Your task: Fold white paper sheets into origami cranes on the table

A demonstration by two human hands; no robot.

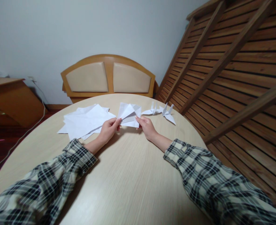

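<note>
Between my two hands is a partly folded white sheet of paper, roughly square, with a raised triangular flap on its upper face. My left hand pinches its lower left edge, thumb on top. At the right edge, my right hand grips the same paper between thumb and fingers. Just left of my left hand lies a loose pile of white paper sheets. Beyond my right hand, folded white paper cranes stand on the table. Fingers beneath the paper are partly hidden.
A round pale wooden table spreads out under my arms. Behind it stands a wooden headboard with cream panels. A slatted wooden frame leans close on the right. At the left are a wooden desk and a white cable.
</note>
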